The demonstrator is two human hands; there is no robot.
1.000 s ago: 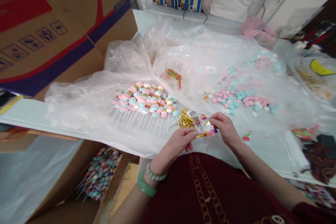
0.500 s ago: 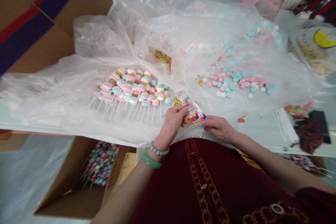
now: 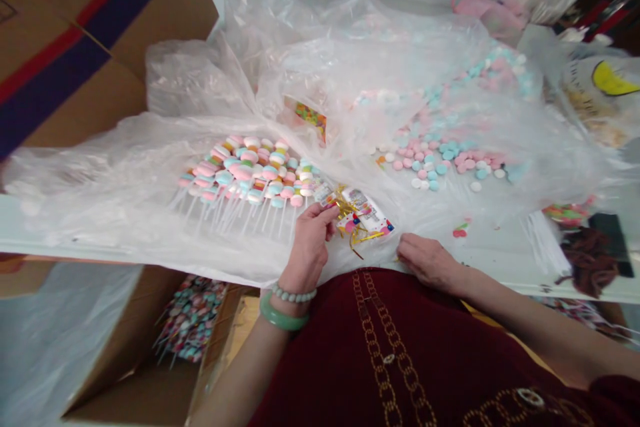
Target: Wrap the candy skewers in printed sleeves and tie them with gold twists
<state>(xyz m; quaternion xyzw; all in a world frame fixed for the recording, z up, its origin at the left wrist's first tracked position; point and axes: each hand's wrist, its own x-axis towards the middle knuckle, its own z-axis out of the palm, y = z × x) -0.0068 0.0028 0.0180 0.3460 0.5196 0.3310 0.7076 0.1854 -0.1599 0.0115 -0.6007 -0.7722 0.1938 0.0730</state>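
Note:
My left hand (image 3: 309,243) is closed on a small printed plastic packet (image 3: 327,195), next to a bunch of gold twist ties (image 3: 350,217). A second printed packet (image 3: 370,213) lies just right of the ties on the plastic sheet. My right hand (image 3: 429,261) rests at the table's near edge with fingers curled, palm down; nothing shows in it. A pile of candy lollipops (image 3: 250,173) on white sticks lies just beyond my left hand.
Loose pink, blue and white candy discs (image 3: 445,163) lie under clear plastic at the right. A big cardboard box (image 3: 75,47) stands at the left. Below the table, an open box holds finished lollipops (image 3: 193,320). Dark yarn (image 3: 593,257) lies at far right.
My left hand has moved left toward the lollipops with a packet. My right hand has let go of the packets and drawn back to the table edge.

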